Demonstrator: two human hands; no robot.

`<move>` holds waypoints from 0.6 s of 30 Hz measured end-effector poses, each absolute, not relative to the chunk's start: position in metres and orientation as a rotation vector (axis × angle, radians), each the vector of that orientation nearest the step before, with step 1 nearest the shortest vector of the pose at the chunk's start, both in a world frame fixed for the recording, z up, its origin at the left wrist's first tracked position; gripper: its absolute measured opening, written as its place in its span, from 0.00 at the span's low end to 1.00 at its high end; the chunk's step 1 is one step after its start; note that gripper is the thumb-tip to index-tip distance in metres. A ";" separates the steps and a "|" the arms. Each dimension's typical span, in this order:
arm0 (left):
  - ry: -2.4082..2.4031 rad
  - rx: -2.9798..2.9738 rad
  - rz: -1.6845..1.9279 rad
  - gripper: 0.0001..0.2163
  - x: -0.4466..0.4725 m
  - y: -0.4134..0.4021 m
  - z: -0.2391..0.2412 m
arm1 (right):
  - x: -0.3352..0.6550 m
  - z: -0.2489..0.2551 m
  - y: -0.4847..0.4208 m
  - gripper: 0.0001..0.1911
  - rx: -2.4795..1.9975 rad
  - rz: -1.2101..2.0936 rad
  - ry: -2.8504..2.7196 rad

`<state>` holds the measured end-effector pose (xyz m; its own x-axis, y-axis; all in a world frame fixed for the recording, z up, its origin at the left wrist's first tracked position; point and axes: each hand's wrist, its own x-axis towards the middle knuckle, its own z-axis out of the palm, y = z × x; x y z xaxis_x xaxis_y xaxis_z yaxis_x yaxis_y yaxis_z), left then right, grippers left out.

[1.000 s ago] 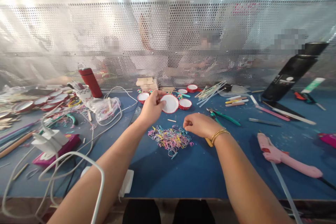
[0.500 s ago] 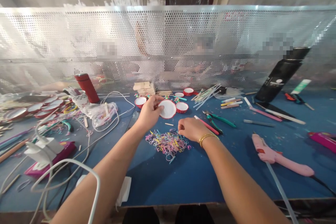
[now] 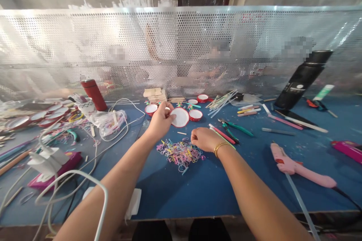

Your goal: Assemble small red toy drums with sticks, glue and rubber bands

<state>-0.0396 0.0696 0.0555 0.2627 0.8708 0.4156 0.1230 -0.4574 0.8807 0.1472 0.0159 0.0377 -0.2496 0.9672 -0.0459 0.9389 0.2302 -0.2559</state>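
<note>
Between thumb and fingers, my left hand (image 3: 160,121) holds a small red-rimmed bowl (image 3: 180,117) with its white inside facing me. My right hand (image 3: 206,138) is closed beside a heap of thin, pastel-coloured loops (image 3: 179,153), fingertips bent down at the heap's upper right edge. Anything in those fingertips is hidden or too small to make out. A short pale stick (image 3: 181,133) lies just above the heap. Close behind the held bowl are two more red bowls, a right one (image 3: 195,115) and a left one (image 3: 151,110).
Green-handled pliers (image 3: 236,128) and markers (image 3: 249,110) lie right of centre. A pink glue gun (image 3: 302,169) and a black bottle (image 3: 301,83) stand further right. Cables, a power plug (image 3: 48,162) and a red flask (image 3: 94,95) crowd the left. A perforated metal screen (image 3: 175,52) closes off the back.
Both hands stay almost where they were, with the bowl still in the left. My right hand has shifted very slightly left. The whole view has moved a touch.
</note>
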 end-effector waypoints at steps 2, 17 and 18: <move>0.903 1.824 1.238 0.08 -0.040 0.069 0.056 | 0.147 0.037 0.015 0.07 -1.828 0.345 -2.364; 1.188 2.103 1.205 0.03 -0.032 0.055 0.063 | 0.145 0.041 0.020 0.03 -1.174 0.446 -1.586; 1.169 2.115 1.182 0.02 -0.030 0.053 0.063 | 0.143 0.041 0.019 0.04 -1.166 0.420 -1.557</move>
